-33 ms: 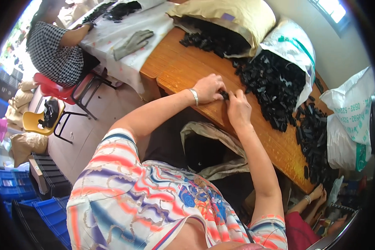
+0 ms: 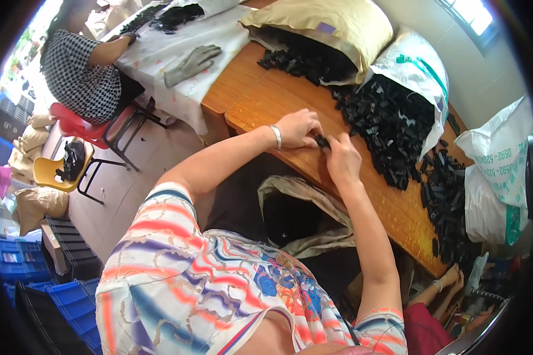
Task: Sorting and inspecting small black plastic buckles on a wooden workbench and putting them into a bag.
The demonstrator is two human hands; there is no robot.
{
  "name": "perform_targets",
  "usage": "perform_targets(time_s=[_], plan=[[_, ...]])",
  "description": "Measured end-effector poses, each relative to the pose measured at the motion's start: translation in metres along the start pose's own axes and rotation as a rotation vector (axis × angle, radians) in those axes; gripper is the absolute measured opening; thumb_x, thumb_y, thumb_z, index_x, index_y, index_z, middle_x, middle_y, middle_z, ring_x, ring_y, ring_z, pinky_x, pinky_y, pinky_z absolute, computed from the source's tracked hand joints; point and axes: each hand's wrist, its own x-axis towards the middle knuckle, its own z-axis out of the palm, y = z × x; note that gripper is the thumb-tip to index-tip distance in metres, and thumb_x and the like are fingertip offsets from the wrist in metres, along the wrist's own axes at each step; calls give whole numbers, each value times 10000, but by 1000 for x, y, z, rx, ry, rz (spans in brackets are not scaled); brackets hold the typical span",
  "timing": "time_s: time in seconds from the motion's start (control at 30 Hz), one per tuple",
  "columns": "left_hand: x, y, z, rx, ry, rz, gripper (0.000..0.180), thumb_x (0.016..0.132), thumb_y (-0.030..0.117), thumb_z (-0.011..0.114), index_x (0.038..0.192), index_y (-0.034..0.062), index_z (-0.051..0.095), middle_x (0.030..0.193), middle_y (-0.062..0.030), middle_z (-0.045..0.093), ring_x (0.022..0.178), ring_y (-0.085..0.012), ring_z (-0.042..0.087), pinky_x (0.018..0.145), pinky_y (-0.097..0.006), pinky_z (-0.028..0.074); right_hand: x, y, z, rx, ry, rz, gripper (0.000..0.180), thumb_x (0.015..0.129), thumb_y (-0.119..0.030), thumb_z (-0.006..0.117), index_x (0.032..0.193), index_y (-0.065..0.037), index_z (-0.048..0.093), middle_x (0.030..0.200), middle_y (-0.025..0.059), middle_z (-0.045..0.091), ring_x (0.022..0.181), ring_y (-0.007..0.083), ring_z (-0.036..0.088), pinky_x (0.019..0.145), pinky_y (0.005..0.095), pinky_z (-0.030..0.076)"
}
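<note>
Close together over the near edge of the brown wooden table, both my hands pinch one small black piece (image 2: 322, 141). My left hand (image 2: 299, 128), with a bracelet at the wrist, holds its left end. On the other end are the closed fingertips of my right hand (image 2: 343, 157). The fingers cover much of the piece, so its exact kind does not show. Many similar black pieces (image 2: 385, 127) lie heaped just right of my right hand. Below my hands, an open sack (image 2: 269, 192) with a dark inside stands at the table's edge.
A tan sack (image 2: 337, 29) and a white sack (image 2: 405, 56) spill black pieces onto the table (image 2: 278, 94). Another white sack (image 2: 494, 177) stands far right. A grey glove (image 2: 192, 64) lies on a white cloth. One co-worker (image 2: 80, 74) sits at left; another's hands (image 2: 450, 277) show lower right.
</note>
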Motion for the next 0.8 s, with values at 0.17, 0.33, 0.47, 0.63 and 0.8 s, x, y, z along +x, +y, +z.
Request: perform_targets(time_s=[0.17, 0.33, 0.47, 0.63, 0.8], plan=[[1, -76, -44, 87, 319, 5, 331, 758, 261, 731, 1022, 63, 707, 1014, -141, 661, 1026, -330, 581, 951, -430, 452, -69, -27, -49, 292, -27, 91, 247, 753, -55, 753, 992, -55, 688, 917, 128, 620, 740, 323, 646, 654, 410, 528], [22, -157, -58, 301, 394, -439, 774, 780, 309, 734, 1459, 167, 391, 1457, -195, 403, 1374, -375, 347, 1111, -467, 360, -154, -44, -42, 296, -292, 103, 348, 736, -109, 796, 1059, -50, 683, 973, 131, 648, 808, 315, 673, 691, 394, 548], [52, -155, -49, 200, 220, -558, 797, 790, 396, 733, 1480, 193, 390, 1511, -185, 358, 1397, -378, 331, 1124, -459, 355, -161, -46, -27, 363, -461, 149, 350, 780, -153, 768, 1107, -80, 666, 997, 125, 630, 831, 365, 658, 699, 430, 547], [46, -126, -24, 245, 254, -492, 577, 812, 272, 683, 1352, 129, 539, 1457, -159, 432, 1298, -382, 435, 1089, -430, 390, -102, -36, -42, 380, -202, 43, 150, 835, -110, 691, 976, -58, 685, 879, 146, 639, 791, 352, 655, 663, 419, 534], [18, -62, -13, 112, 279, -160, 437, 828, 73, 630, 1263, 70, 586, 1283, -134, 584, 1198, -338, 532, 1040, -400, 434, -38, 9, -45, 262, 68, -7, 103, 853, -79, 649, 948, -70, 687, 851, 141, 644, 778, 348, 652, 657, 404, 531]])
